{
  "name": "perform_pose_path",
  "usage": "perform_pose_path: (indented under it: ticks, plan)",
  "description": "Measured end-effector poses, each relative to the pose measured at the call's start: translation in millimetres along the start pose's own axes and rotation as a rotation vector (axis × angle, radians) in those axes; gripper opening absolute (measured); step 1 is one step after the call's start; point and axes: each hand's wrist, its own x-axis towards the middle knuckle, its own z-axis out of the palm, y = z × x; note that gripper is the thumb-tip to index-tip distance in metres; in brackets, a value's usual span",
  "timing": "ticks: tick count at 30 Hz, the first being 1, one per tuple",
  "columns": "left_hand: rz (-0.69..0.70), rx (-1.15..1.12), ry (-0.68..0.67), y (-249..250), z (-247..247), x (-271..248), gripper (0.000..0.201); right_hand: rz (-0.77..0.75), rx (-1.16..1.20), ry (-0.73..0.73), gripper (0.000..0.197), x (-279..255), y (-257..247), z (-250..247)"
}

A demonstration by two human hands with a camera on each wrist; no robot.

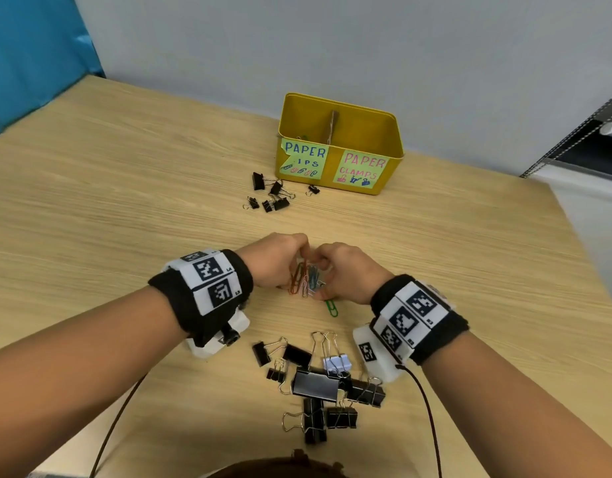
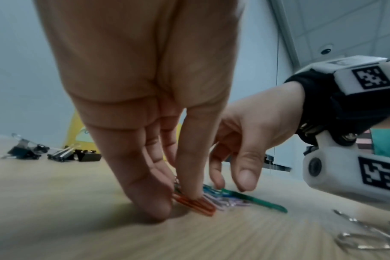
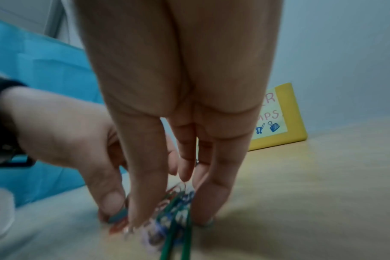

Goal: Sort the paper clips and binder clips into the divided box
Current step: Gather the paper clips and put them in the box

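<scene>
A pile of coloured paper clips (image 1: 306,281) lies on the wooden table between my hands. My left hand (image 1: 283,260) pinches the pile's left side, its thumb pressing an orange clip (image 2: 203,205). From the right, my right hand (image 1: 335,270) closes thumb and fingers round the same paper clips (image 3: 174,207). A green clip (image 1: 331,308) sticks out toward me. The yellow box (image 1: 390,174) stands at the back with a divider (image 1: 333,127), its left compartment labelled PAPER CLIPS and its right PAPER CLAMPS. Black binder clips (image 1: 318,384) lie in a heap near me.
A smaller group of black binder clips (image 1: 271,194) lies just in front of the box's left half. One white binder clip (image 1: 339,362) sits in the near heap. A blue cloth (image 1: 32,56) hangs at the far left. The table's right edge (image 1: 573,229) runs diagonally.
</scene>
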Motion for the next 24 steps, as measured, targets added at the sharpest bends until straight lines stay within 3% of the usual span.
perform_pose_path:
  ticks: [3, 6, 10, 14, 17, 24]
  plan:
    - [0.082, 0.078, -0.094, -6, -6, -3, 0.067, 0.102, -0.036, -0.022, 0.046, -9, 10, -6]
    - [0.170, 0.255, -0.162, -6, -9, 0, 0.073, 0.177, -0.161, -0.076, 0.045, -12, 8, 2]
    - [0.224, 0.278, -0.167, 2, -6, 9, 0.049, 0.128, -0.191, -0.028, 0.042, -3, -3, 12]
    - [0.191, 0.247, -0.126, 1, -1, 13, 0.022, 0.090, -0.140, 0.038, 0.034, 6, -3, 8]
    - [0.190, 0.268, -0.098, -5, 1, 11, 0.018, 0.043, -0.088, 0.025, 0.023, 5, 1, 7]
    - [0.211, 0.319, -0.054, -14, -2, 7, 0.016, -0.049, -0.032, 0.012, 0.017, 2, 8, 8]
